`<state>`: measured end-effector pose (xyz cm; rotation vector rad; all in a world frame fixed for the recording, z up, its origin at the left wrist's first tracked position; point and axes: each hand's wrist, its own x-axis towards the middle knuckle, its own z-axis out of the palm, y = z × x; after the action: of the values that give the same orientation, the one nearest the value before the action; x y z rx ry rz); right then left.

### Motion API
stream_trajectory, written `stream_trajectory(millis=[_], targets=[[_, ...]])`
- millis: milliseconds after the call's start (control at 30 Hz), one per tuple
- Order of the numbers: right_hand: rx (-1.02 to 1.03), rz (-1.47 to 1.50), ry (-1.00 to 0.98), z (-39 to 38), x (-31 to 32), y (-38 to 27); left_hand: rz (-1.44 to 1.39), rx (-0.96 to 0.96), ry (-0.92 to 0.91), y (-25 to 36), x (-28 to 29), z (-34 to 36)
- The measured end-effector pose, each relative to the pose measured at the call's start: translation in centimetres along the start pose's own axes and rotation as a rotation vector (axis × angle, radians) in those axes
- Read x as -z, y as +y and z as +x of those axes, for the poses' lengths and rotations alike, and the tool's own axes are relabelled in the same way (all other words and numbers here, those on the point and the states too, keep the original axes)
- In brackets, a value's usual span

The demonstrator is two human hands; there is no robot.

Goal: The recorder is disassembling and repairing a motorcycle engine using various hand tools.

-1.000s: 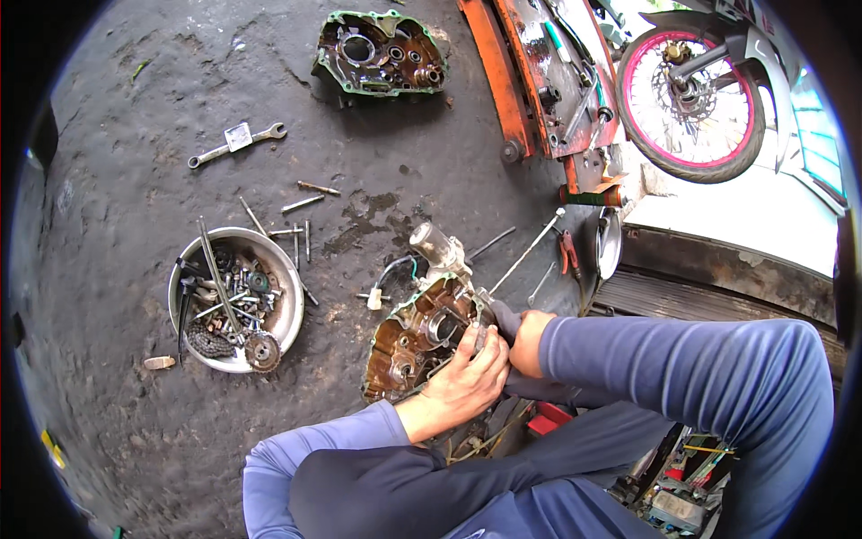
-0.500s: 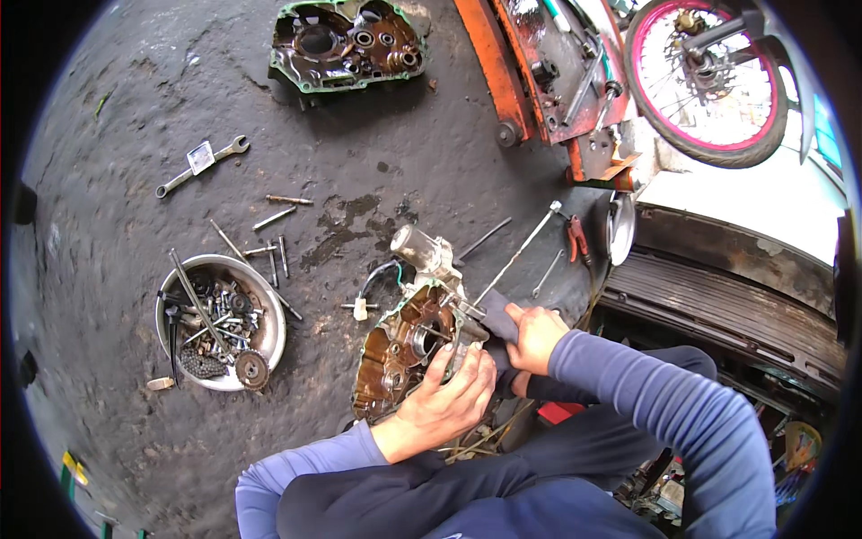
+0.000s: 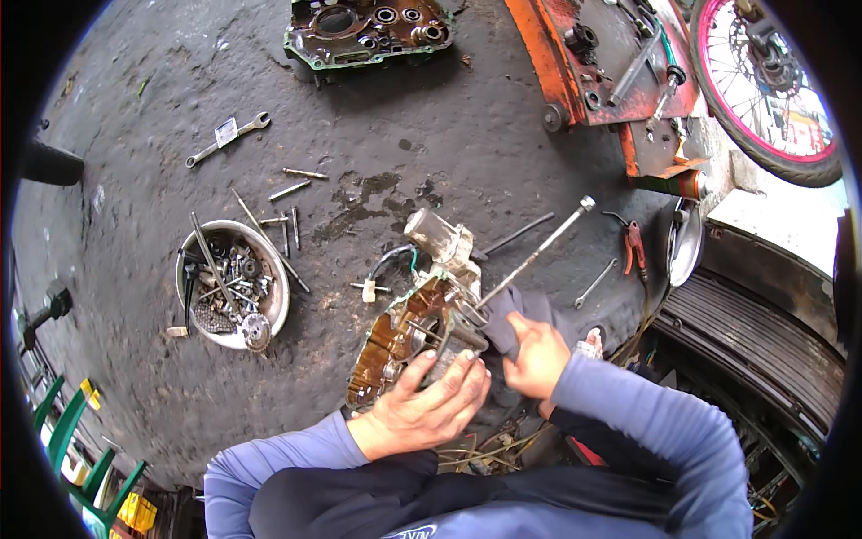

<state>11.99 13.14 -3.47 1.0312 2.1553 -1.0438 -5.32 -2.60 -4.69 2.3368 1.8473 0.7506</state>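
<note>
A brown-stained crankcase half (image 3: 373,359), green along its rim, stands tilted in front of me. A dull metal cylindrical motor (image 3: 438,241) is attached at its far end. My left hand (image 3: 429,400) grips its near side, fingers curled over a rounded metal part. My right hand (image 3: 537,357) is closed on a dark grey cloth (image 3: 505,325), pressed close to the case's right side; the cloth is partly blurred. A long bolt (image 3: 537,251) slants up and away from the case beside the cloth. Whatever lies beneath the cloth is hidden.
A metal bowl (image 3: 280,316) of bolts and gears sits left, near loose bolts (image 3: 289,190) and a wrench (image 3: 235,139). Another case half (image 3: 368,54) lies far ahead. Right are a red-handled air gun (image 3: 635,247), small wrench (image 3: 595,283), orange stand (image 3: 548,63) and motorcycle wheel (image 3: 763,99).
The head view has shifted, moving the floor objects right and upward in the picture. My right hand has come slightly nearer with the cloth, which spreads wider. My left hand keeps its hold.
</note>
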Motion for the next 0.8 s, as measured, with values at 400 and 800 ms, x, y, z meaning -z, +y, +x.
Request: stream_trajectory(millis=[400,800], targets=[[0.116,0.002,0.061,-5.5,5.1,7.6,-0.033,0.018,0.007,1.2,-0.1,0.6],[0.048,0.106,0.385,-18.0,13.4,14.5,-0.082,-0.142,-0.759,8.5,6.1,17.9]])
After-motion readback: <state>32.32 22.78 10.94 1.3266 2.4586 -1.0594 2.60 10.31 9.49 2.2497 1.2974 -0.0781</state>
